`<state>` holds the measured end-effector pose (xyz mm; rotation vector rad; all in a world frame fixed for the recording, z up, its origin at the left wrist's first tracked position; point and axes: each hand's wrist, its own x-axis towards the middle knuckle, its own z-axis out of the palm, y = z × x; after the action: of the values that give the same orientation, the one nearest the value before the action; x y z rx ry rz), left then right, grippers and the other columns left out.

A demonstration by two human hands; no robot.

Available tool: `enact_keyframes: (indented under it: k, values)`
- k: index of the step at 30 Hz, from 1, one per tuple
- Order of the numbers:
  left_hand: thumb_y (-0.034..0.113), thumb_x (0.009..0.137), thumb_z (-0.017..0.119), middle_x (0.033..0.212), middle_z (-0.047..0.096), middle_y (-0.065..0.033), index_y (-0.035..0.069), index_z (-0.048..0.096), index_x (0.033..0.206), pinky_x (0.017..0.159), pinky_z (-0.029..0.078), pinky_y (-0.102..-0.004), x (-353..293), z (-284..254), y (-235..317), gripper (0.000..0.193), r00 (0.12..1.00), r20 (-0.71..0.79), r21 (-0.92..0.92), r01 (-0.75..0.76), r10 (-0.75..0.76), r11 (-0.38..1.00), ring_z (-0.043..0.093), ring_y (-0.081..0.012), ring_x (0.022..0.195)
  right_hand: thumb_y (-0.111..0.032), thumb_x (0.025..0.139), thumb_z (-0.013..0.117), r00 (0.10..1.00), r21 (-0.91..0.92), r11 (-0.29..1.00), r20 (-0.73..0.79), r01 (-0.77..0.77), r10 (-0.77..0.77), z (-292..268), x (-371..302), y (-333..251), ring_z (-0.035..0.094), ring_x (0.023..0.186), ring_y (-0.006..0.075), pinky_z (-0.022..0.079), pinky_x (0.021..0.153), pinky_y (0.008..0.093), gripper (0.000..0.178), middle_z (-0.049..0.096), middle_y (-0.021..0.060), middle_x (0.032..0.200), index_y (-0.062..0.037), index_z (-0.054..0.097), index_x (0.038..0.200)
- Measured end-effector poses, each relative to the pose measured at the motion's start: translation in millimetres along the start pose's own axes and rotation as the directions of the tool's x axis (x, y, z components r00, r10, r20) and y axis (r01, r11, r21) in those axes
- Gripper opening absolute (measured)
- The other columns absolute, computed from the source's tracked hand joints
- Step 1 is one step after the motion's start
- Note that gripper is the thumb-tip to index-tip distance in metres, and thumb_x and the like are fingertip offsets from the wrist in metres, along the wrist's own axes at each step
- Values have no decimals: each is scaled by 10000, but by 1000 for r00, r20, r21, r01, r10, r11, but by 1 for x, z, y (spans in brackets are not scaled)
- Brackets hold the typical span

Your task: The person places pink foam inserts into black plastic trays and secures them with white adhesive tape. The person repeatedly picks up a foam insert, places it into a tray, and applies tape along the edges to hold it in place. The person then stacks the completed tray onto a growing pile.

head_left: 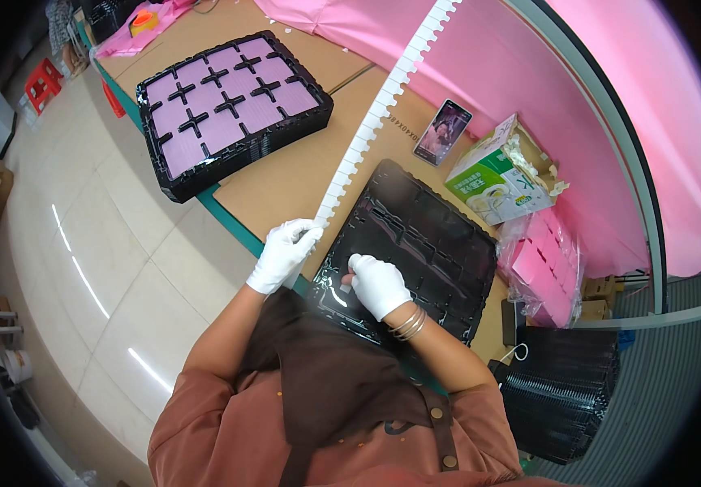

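My left hand (288,252), in a white glove, is closed around the lower end of a long white strip (363,140) with evenly notched edges. The strip slants up and away across the cardboard-covered table. Over the near left part of a black plastic tray (423,235), my gloved right hand (379,286) has its fingers curled in. A small pale tab (346,287) shows at its fingertips, pinched there. Shallow moulded ridges and a glossy surface mark the tray, which lies just in front of my body.
At the far left stands a black tray stack (237,101) with pink sheets and black cross-shaped dividers. A phone (442,132), an open green-and-white box (503,174) and bagged pink pieces (545,268) line the right side. Stacked black trays (561,398) stand lower right; pink sheeting (610,162) hangs behind.
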<state>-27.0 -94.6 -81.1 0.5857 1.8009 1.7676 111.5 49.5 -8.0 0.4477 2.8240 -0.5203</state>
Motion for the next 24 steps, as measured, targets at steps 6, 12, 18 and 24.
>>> enact_keyframes:
  k: [6, 12, 18, 24]
  values:
    - [153, 934, 644, 824, 635, -9, 40, 706, 1073, 648, 492, -224, -3, -2, 7, 190, 1000, 3, 40, -27, 27, 999, 593, -64, 690, -154, 833, 640, 997, 110, 992, 44, 54, -59, -2, -4, 12, 672, 830, 356, 535, 746, 441, 119, 680, 165, 929, -61, 639, 906]
    - [178, 925, 651, 845, 668, -46, 66, 717, 1089, 645, 496, -238, -2, -1, 7, 209, 1000, -3, 50, -27, 27, 998, 602, -83, 664, -208, 817, 657, 994, -12, 1000, 107, 27, -26, -6, -3, -1, 673, 801, 341, 537, 729, 428, 138, 672, 152, 878, -79, 644, 863]
    - [172, 928, 647, 877, 683, -51, 57, 718, 1082, 647, 497, -238, -3, -2, 12, 205, 1000, 16, 35, -26, 25, 999, 608, -83, 674, -242, 835, 662, 994, -68, 996, 97, 55, -48, -4, -3, -5, 683, 764, 341, 550, 698, 440, 187, 672, 173, 862, -59, 627, 852]
    - [166, 930, 641, 882, 686, -50, 52, 718, 1079, 644, 493, -236, -3, -3, 10, 203, 999, 18, 61, -40, 39, 997, 605, -83, 671, -236, 837, 650, 994, -53, 997, 92, 59, -54, -5, -3, -6, 686, 763, 344, 553, 694, 442, 196, 675, 186, 864, -45, 631, 877]
